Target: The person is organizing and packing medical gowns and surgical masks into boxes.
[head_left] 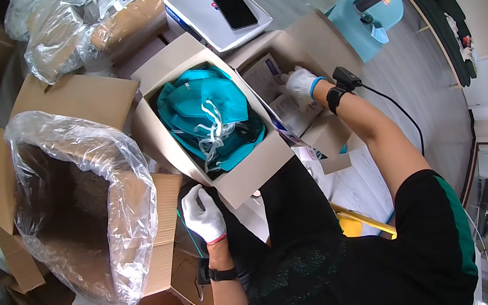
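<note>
Right arm: extended forward from the black sleeve, with the forearm angled up and to the left across the side of the right carton. The right hand is inside the carton mouth, fingers directed left and inward. The fingers meet the edge of the upper packet; whether they are clamped on it cannot be told. The lower packet lies below the hand in the same carton. A black strap circles the wrist, and a cable runs from the device on it.

Left arm: forearm near vertical in view, hand forward over the left thigh. The left hand is empty, with fingers loosely curled and slightly apart. It sits just below the near left corner of the middle box. A second black strap circles this wrist.

Surroundings: the middle box holds teal fabric with white ties. Left of it stands a large carton with a clear liner. Beyond the middle box, a phone lies on a white box.
</note>
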The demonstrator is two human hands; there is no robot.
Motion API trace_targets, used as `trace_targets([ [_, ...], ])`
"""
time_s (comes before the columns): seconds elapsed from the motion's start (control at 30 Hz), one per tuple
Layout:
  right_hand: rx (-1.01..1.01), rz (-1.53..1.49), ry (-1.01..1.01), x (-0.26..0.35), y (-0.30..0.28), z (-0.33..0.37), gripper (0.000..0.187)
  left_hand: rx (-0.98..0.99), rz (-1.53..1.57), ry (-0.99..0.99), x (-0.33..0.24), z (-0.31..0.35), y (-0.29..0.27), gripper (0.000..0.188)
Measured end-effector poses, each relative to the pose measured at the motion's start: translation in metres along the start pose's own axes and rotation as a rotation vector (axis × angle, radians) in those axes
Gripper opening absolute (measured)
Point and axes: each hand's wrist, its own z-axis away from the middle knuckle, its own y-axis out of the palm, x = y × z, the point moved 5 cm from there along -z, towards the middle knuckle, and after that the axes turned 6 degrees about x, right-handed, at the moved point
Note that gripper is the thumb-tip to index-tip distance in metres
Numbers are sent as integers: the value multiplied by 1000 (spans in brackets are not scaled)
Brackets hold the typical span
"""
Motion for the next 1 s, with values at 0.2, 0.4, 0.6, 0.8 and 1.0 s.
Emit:
trace_targets([
  [0.2,-20,63,5,-3,-16,9,90,23,24,7,-9,-1,4,8],
  [0.4,109,-16,-14,3,-49,45,65,-1,9,7,-1,-2,0,8],
  [0.6,-63,-157,157,-9,-91,128,33,43,-27,56,-7,-3,1,8],
  [0.8,-621,-261,190,-47,-85,217,21,2,53,55,-10,-1,-2,9],
  [1.0,-808,-1071,-93,-44,-66,276,31,351,408,-16,-78,0,3,63],
])
